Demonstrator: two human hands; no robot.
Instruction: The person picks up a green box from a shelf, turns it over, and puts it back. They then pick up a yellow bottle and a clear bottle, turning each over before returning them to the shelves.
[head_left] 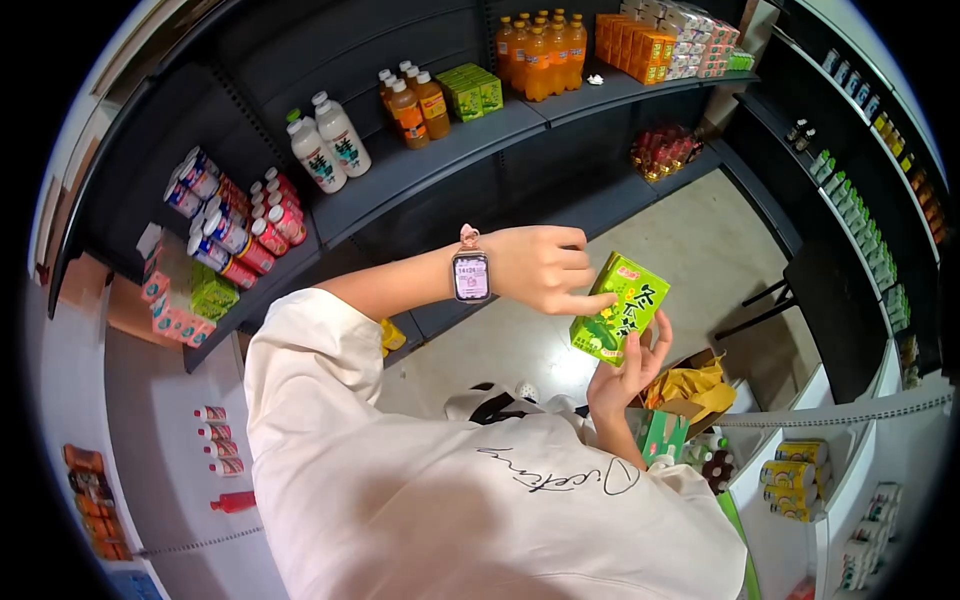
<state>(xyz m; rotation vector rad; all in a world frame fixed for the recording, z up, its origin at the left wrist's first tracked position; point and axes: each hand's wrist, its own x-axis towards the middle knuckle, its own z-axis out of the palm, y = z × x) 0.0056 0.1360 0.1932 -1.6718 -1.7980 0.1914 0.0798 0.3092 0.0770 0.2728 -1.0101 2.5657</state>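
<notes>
A green winter melon tea carton (pixel 622 310) with dark lettering and a melon picture is held tilted in front of my body. My right hand (pixel 630 375) grips its lower right corner, with the thumb on the front and other fingers at the side. From the left, my left hand (pixel 545 268) reaches over with its fingers curled; one extended fingertip touches the carton's front. The left thumb and palm are hidden, so whatever they might hold does not show. A smartwatch (pixel 470 275) sits on the left wrist.
Dark shelving (pixel 440 165) ahead carries milky bottles (pixel 343 135), orange soda bottles (pixel 540 58) and green carton packs (pixel 472 92). Cans (pixel 225 235) stand at the left. An open cardboard box with yellow wrapping (pixel 700 388) is beyond my right hand. A black chair (pixel 770 295) stands farther right.
</notes>
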